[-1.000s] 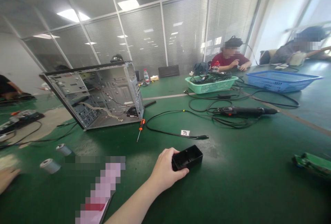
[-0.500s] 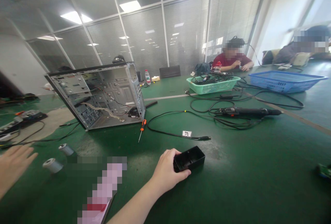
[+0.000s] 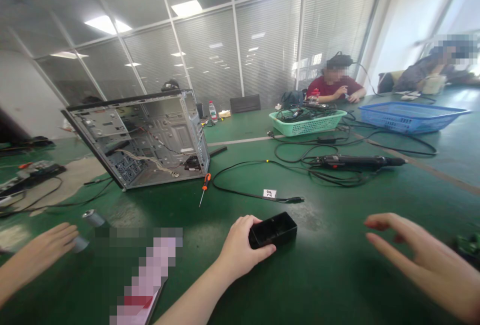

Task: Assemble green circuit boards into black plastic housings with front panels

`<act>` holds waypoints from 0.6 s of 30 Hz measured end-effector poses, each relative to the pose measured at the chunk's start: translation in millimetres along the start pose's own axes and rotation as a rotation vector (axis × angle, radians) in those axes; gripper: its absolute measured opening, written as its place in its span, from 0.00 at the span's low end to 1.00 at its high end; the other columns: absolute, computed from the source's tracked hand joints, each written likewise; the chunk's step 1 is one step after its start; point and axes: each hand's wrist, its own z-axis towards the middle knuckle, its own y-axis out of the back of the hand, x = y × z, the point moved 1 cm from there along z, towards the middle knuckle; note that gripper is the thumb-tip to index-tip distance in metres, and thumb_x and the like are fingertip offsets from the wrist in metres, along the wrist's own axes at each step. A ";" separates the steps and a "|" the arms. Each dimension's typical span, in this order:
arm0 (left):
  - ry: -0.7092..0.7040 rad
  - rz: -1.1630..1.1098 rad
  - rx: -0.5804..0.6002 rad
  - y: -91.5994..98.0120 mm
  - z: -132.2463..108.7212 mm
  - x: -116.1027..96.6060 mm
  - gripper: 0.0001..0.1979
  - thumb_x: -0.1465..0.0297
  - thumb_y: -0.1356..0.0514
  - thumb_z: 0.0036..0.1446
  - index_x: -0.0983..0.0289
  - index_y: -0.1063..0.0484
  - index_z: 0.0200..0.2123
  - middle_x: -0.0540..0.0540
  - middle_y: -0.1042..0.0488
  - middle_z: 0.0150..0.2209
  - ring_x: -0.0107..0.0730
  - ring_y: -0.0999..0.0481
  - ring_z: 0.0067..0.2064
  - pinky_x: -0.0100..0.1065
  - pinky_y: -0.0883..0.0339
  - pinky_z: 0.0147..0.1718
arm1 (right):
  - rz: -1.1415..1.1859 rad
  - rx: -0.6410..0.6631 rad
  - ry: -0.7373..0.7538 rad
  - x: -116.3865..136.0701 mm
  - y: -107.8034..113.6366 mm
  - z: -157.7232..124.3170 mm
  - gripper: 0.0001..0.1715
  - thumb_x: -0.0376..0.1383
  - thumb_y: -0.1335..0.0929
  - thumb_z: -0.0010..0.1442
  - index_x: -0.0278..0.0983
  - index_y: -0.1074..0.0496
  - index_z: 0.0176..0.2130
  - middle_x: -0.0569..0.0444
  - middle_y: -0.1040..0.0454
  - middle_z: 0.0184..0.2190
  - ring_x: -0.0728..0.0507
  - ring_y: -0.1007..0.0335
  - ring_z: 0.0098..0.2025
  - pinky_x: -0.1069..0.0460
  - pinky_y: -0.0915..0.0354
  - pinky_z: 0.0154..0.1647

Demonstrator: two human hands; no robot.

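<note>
My left hand (image 3: 243, 242) grips a black rectangular open-topped plastic box (image 3: 275, 230) by its left end, thumb in front and fingers behind. The box rests on the green table and its dark inside faces up. My right hand (image 3: 416, 260) hovers at the right with thumb and fingers apart, holding nothing, well clear of the box. Nearest to it is a dark green object (image 3: 467, 249) at the right edge, too blurred to make out.
Another person's hand (image 3: 54, 242) covers part of a metal cylinder (image 3: 80, 244); a second cylinder (image 3: 93, 217) stands behind it. Beyond are an open computer case (image 3: 168, 135), a screwdriver (image 3: 204, 187), an electric screwdriver (image 3: 360, 161), cables, a green basket (image 3: 307, 125) and a blue basket (image 3: 408, 120).
My right hand has come into view from the right. The other person's hand has moved right onto the nearer cylinder. My left hand and the box have stayed almost still.
</note>
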 end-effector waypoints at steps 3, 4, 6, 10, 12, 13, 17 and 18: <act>0.013 -0.038 0.014 1.4 -0.4 -0.9 0.19 0.60 0.35 0.45 0.61 0.30 0.40 0.54 0.29 0.41 0.42 0.31 0.45 0.37 0.38 0.43 | 0.083 0.209 0.110 44.3 -23.7 5.4 0.29 0.53 0.41 0.57 0.39 0.33 0.50 0.46 0.33 0.49 0.36 0.35 0.50 0.41 0.35 0.51; 0.023 -0.055 0.018 1.7 -0.8 -1.1 0.19 0.60 0.35 0.45 0.61 0.30 0.40 0.54 0.29 0.41 0.42 0.31 0.45 0.37 0.38 0.44 | 0.091 0.255 0.153 56.5 -29.1 5.4 0.32 0.52 0.40 0.57 0.38 0.35 0.54 0.46 0.36 0.52 0.36 0.37 0.53 0.41 0.37 0.54; 0.036 -0.085 0.038 1.7 -2.1 -2.0 0.19 0.58 0.36 0.46 0.61 0.28 0.40 0.55 0.28 0.41 0.44 0.32 0.46 0.37 0.38 0.45 | 0.107 0.331 0.210 73.7 -36.7 3.9 0.37 0.50 0.39 0.57 0.37 0.43 0.61 0.45 0.40 0.56 0.37 0.41 0.57 0.41 0.41 0.57; 0.045 -0.121 0.124 0.0 -6.3 -5.1 0.20 0.56 0.39 0.49 0.62 0.26 0.41 0.57 0.29 0.40 0.43 0.31 0.45 0.38 0.38 0.45 | 0.203 0.427 0.222 86.1 -43.6 -0.7 0.39 0.48 0.38 0.58 0.38 0.49 0.64 0.48 0.48 0.61 0.38 0.50 0.61 0.41 0.47 0.61; 0.051 -0.136 0.145 -1.3 -7.9 -5.7 0.19 0.56 0.43 0.52 0.63 0.25 0.40 0.56 0.30 0.39 0.41 0.30 0.43 0.38 0.37 0.45 | 0.287 0.468 0.217 87.7 -46.0 -3.3 0.35 0.49 0.39 0.59 0.37 0.43 0.62 0.48 0.46 0.60 0.38 0.49 0.61 0.42 0.45 0.60; 0.047 -0.145 0.150 -2.0 -8.4 -5.5 0.18 0.56 0.45 0.54 0.63 0.25 0.39 0.56 0.30 0.38 0.41 0.31 0.43 0.37 0.37 0.44 | 0.331 0.491 0.212 88.1 -47.5 -4.8 0.34 0.49 0.40 0.60 0.37 0.41 0.60 0.47 0.43 0.58 0.38 0.47 0.60 0.43 0.43 0.59; 0.038 -0.161 0.128 -4.4 -8.8 -2.8 0.22 0.54 0.51 0.58 0.63 0.26 0.33 0.54 0.30 0.33 0.40 0.31 0.42 0.35 0.37 0.42 | 0.415 0.515 0.202 89.3 -53.9 -11.6 0.33 0.47 0.38 0.58 0.36 0.39 0.59 0.46 0.40 0.56 0.37 0.41 0.55 0.46 0.35 0.52; 0.048 -0.156 0.113 -4.7 -8.7 -2.4 0.23 0.52 0.52 0.58 0.63 0.26 0.31 0.54 0.30 0.32 0.39 0.31 0.42 0.34 0.37 0.42 | 0.417 0.497 0.193 89.9 -55.1 -12.6 0.33 0.47 0.38 0.57 0.37 0.39 0.59 0.46 0.39 0.56 0.37 0.40 0.54 0.47 0.35 0.51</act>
